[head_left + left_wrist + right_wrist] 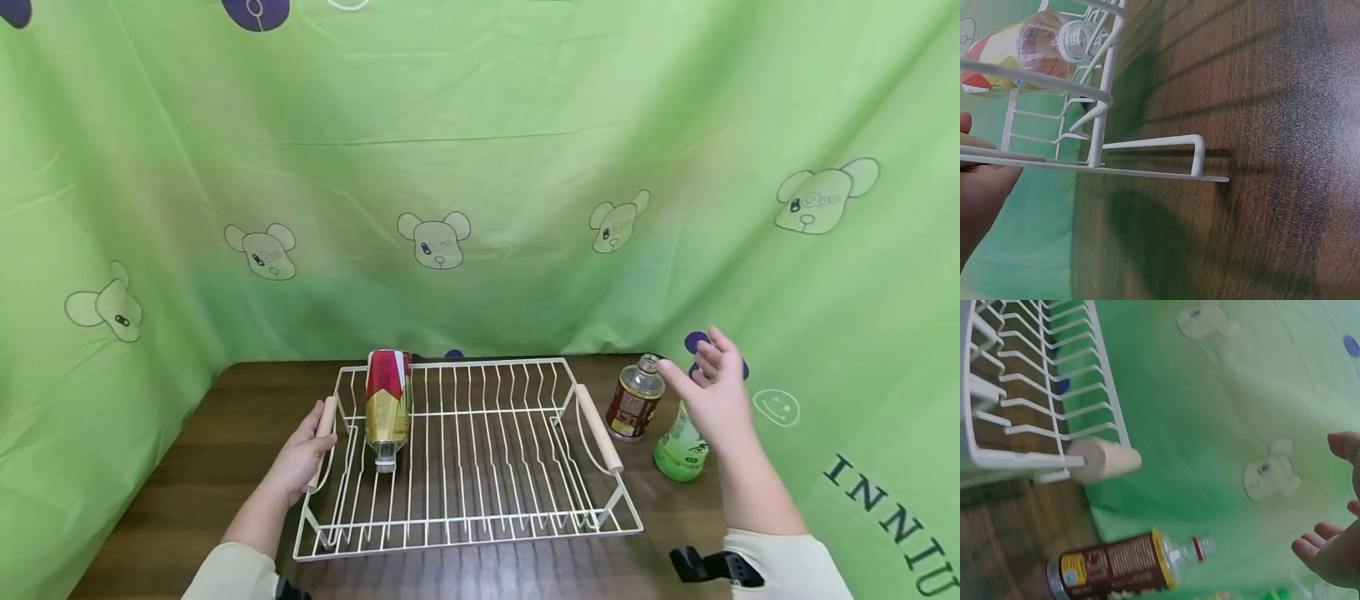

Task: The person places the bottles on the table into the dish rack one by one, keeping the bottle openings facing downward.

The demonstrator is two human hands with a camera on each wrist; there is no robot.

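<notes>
A white wire dish rack (480, 533) with pale wooden handles stands on the brown table. My left hand (302, 454) grips its left handle (327, 417). Lying on the rack's left side is a bottle (387, 408) with a red and gold label, its neck toward me. To the right of the rack my right hand (718, 398) is raised with its fingers spread and holds nothing. It overlaps a green-labelled bottle (681, 450) in the head view. Just left of that hand stands a clear bottle with a brown label (633, 404), uncapped and upright.
A green curtain (517, 283) printed with bear heads hangs behind and around the table (210, 467). The rack's right handle (598, 427) is close beside the brown-labelled bottle. Dark straps (716, 567) circle the wrists.
</notes>
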